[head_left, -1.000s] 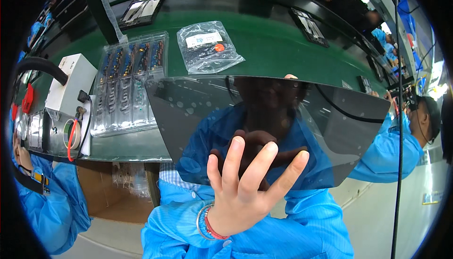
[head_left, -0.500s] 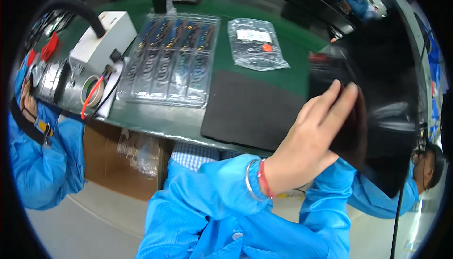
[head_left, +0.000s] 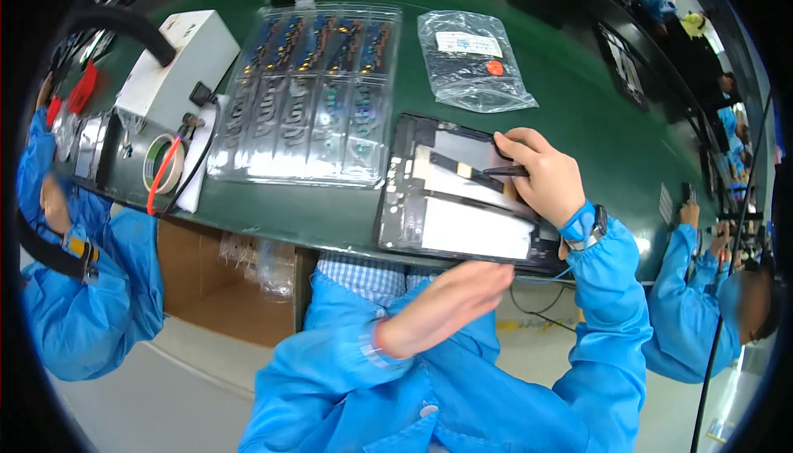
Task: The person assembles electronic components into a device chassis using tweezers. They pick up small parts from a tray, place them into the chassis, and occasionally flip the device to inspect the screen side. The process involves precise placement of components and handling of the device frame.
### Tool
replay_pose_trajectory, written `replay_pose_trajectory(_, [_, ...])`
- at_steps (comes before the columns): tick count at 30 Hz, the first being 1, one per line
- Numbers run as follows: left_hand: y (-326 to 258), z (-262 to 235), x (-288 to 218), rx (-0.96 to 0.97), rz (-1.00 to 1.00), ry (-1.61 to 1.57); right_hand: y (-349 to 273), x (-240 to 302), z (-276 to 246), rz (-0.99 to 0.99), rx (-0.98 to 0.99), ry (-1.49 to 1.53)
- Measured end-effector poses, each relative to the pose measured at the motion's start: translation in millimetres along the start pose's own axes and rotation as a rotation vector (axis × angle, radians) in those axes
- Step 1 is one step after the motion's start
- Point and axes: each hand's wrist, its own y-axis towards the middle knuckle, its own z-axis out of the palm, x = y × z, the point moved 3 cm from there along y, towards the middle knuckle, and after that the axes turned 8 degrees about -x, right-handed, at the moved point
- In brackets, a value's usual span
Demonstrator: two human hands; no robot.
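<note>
Two hands of one person are at the open tablet (head_left: 429, 184) in the head view. Half a second ago, a big shiny dark panel was tipped up in the air with the left hand on it. Now the tablet lies flat on the green table (head_left: 578, 98) with its insides facing up, so it looks like the panel was turned over. That should make the inside parts easy to reach.

The right hand (head_left: 545, 176) is over the tablet's right side, fingers bent and pinching a thin black tool (head_left: 505, 171), maybe tweezers. Its tip points left, over the insides; whether it touches them, nobody can tell.

The left hand (head_left: 446, 308) is blurry, just in front of the tablet's near edge. Its fingers are straight and let go, with nothing seen in them.

A flat white block (head_left: 475, 228), maybe a battery, sits inside the tablet. Left of the tablet is a clear tray (head_left: 301, 168) of little parts. Behind the tablet lies a clear plastic bag (head_left: 462, 73).
</note>
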Motion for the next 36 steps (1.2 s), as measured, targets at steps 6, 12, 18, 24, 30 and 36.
replay_pose_trajectory(6, [-81, -17, -61, -0.104, 0.291, 0.783, 13, -32, -7, -0.221, 0.056, 0.092])
replay_pose_trajectory(12, [-81, -14, -102, -0.553, 0.948, 1.598, -4, -32, -22, -0.053, -0.039, 0.141])
replay_pose_trajectory(18, [-56, -14, -100, -0.612, 0.985, 1.955, -104, -55, -8, 0.383, -0.107, 0.221])
replay_pose_trajectory(24, [-55, -2, -89, -0.528, 1.057, 1.736, -149, -34, -15, 0.781, -0.384, 1.178])
replay_pose_trajectory(30, [-14, 91, -127, -0.463, 2.045, 1.385, -47, -96, -69, 0.597, -0.643, 1.534])
replay_pose_trajectory(36, [80, 72, -80, 0.955, 2.245, 1.487, 124, -187, -36, 0.667, -0.700, 1.415])
